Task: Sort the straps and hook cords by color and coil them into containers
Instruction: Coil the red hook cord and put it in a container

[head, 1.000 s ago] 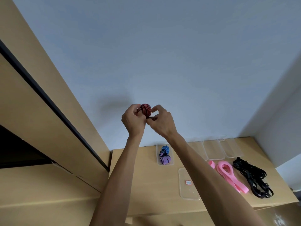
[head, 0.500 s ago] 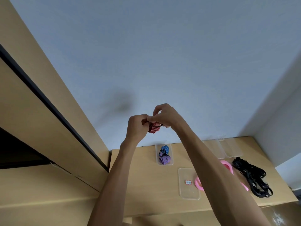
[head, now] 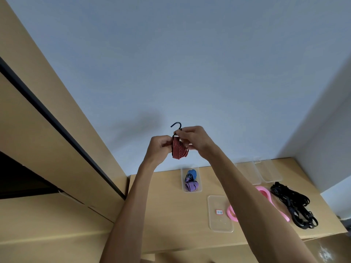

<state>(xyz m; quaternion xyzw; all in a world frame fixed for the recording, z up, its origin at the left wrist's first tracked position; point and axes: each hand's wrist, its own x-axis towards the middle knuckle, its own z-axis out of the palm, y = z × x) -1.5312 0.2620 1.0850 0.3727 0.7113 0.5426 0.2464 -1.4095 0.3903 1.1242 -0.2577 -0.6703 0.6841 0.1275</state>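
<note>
Gripping red cord (head: 179, 149) w/ left hand (head: 160, 147), right hand (head: 194, 138).

Pink strap (head: 265, 192) (midsection) behind forearm

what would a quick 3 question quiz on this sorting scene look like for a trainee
1. True or false: both hands grip the red striped hook cord up in the air, clear of the table.
2. Which coils lie in the clear container by the wall? A) pink and black B) blue and purple C) red and pink
3. Fill in: the black straps lie at the table's ___ end, beside the pink strap.

Key
1. True: the left hand and right hand hold it, with its black hook sticking up.
2. B
3. right
</note>
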